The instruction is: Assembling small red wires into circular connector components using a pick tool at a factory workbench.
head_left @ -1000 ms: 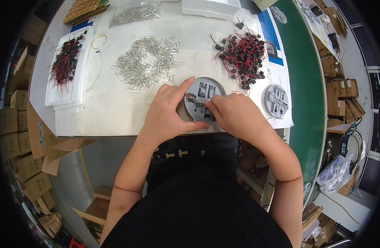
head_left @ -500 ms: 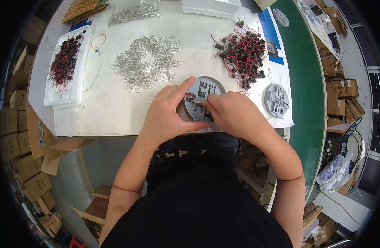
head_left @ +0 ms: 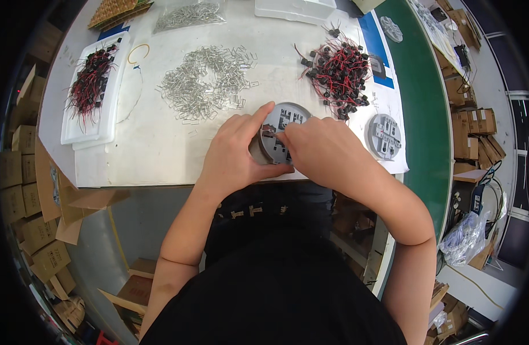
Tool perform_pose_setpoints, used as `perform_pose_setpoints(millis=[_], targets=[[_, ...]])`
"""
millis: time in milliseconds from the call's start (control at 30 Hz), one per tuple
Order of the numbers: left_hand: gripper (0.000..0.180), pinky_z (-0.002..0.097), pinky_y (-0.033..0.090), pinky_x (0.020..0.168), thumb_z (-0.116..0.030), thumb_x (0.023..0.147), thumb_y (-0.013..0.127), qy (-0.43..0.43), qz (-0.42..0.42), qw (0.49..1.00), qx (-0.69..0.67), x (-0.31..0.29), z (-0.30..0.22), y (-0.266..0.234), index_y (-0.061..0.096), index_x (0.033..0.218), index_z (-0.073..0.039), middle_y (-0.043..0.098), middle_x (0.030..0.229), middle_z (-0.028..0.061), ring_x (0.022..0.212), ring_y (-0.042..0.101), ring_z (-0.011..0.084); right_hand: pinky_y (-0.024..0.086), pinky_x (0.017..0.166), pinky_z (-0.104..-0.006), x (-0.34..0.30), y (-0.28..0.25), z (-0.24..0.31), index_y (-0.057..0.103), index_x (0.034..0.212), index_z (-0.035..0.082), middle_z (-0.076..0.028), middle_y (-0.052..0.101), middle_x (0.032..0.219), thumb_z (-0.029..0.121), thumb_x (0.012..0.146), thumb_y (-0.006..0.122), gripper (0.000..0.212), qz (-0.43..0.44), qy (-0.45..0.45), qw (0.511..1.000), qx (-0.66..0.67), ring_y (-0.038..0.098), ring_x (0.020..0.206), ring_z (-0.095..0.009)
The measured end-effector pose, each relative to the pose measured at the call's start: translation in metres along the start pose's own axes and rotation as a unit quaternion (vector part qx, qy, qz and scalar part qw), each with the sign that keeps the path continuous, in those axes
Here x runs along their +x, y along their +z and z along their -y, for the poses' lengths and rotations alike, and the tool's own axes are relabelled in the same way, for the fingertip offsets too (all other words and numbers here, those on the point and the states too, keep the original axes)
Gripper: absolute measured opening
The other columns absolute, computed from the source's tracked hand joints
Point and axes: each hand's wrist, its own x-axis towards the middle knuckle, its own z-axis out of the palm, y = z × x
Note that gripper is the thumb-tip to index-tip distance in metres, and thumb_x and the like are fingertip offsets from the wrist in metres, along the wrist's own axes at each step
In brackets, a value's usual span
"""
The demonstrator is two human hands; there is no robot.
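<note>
The left hand [head_left: 233, 152], curved wide, holds one disc [head_left: 283, 119] of two; the right hand [head_left: 320, 144] curls over it, its hold I cannot tell. Second disc [head_left: 384, 138] lies at three o'clock, one clip pile [head_left: 187, 87] at ten, two wired heaps [head_left: 342, 79] at one and nine-thirty. Table edge [head_left: 135, 187] is close at six, room at twelve.

Left hand [head_left: 233, 152] cupped round the rim of a round grey plastic housing [head_left: 283, 122], thumb at the near edge, fingers at the far side! Right hand [head_left: 322, 144] curls over it, fingertips down at its slotted face. A second grey housing [head_left: 384, 137] lies to the right; beyond, a heap of black components with red leads [head_left: 340, 77]. Loose metal clips [head_left: 189, 92] spread centre-left, and more red-leaded parts [head_left: 93, 86] fill a white tray [head_left: 69, 133] far left!
</note>
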Motion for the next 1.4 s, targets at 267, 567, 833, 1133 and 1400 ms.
perform_pose_setpoints(millis=[267, 567, 833, 1133, 1400], targets=[[0.105, 0.041, 0.054, 0.084, -0.031, 0.057, 0.103, 0.003, -0.008, 1.0, -0.004, 0.0, 0.001, 0.001, 0.059, 0.148, -0.005, 0.07, 0.103, 0.0121, 0.092, 0.064, 0.03, 0.061, 0.065, -0.0475, -0.003, 0.005, -0.007, 0.081, 0.1, 0.011, -0.018, 0.075, 0.084, 0.017, 0.093, 0.064, 0.019, 0.025, 0.01, 1.0, 0.0, 0.076, 0.075, -0.038], [0.104, 0.0411, 0.054, 0.084, -0.033, 0.057, 0.103, -0.002, -0.009, 1.0, 0.006, -0.003, -0.002, 0.001, 0.059, 0.148, -0.005, 0.07, 0.105, 0.0118, 0.092, 0.064, 0.0296, 0.053, 0.066, -0.0549, -0.008, 0.012, -0.011, 0.071, 0.08, 0.004, -0.021, 0.068, 0.071, 0.027, 0.104, 0.061, 0.035, -0.069, -0.007, 0.993, 0.094, 0.067, 0.069, -0.044], [0.105, 0.0445, 0.054, 0.085, -0.039, 0.059, 0.102, 0.018, -0.024, 1.0, 0.0, -0.002, 0.002, 0.004, 0.057, 0.147, -0.004, 0.07, 0.102, 0.0128, 0.09, 0.064, 0.0328, 0.052, 0.064, -0.0546, -0.003, 0.014, -0.003, 0.068, 0.077, 0.003, -0.022, 0.067, 0.071, 0.026, 0.104, 0.062, 0.036, -0.05, 0.019, 0.996, 0.074, 0.066, 0.067, -0.045], [0.105, 0.0447, 0.054, 0.083, -0.041, 0.058, 0.101, 0.001, -0.017, 1.0, -0.005, -0.003, 0.001, 0.003, 0.058, 0.147, -0.005, 0.068, 0.098, 0.0118, 0.088, 0.064, 0.0322, 0.049, 0.049, -0.0475, -0.011, 0.038, -0.007, 0.062, 0.077, 0.004, -0.017, 0.064, 0.062, 0.024, 0.103, 0.064, 0.033, -0.101, 0.014, 0.994, 0.032, 0.064, 0.055, -0.039], [0.108, 0.0437, 0.053, 0.083, -0.042, 0.056, 0.101, 0.014, -0.029, 0.999, 0.001, 0.0, 0.002, 0.001, 0.058, 0.148, -0.006, 0.067, 0.099, 0.0114, 0.087, 0.063, 0.0318, 0.049, 0.046, -0.0452, -0.009, 0.03, 0.001, 0.061, 0.08, 0.004, -0.014, 0.063, 0.062, 0.025, 0.102, 0.065, 0.03, -0.104, 0.004, 0.995, 0.007, 0.064, 0.053, -0.038]])
